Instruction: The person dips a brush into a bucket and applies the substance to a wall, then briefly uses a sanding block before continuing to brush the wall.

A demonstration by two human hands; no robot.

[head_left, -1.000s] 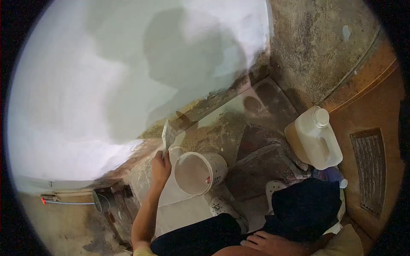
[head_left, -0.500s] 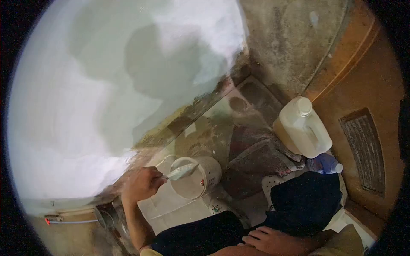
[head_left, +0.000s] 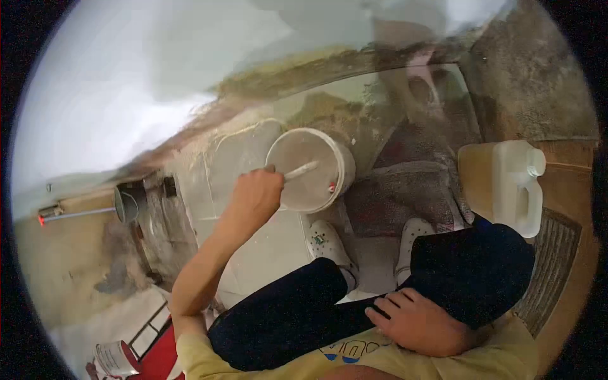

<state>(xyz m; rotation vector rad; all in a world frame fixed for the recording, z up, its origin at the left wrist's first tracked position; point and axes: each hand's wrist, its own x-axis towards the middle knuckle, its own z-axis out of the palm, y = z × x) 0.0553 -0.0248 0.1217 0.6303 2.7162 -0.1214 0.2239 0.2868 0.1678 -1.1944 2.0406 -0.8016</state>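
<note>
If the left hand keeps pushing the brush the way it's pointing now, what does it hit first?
Most likely the inside of the white bucket. The left hand points the brush across the bucket's open mouth, toward its far wall, though depth is hard to judge.

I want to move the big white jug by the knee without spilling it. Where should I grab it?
Grip the jug by its moulded handle, which shows on the side below the cap. Come from above on the right hand side, which rests on the knee, probably nearest. The left hand is busy with the brush in the bucket.
</note>
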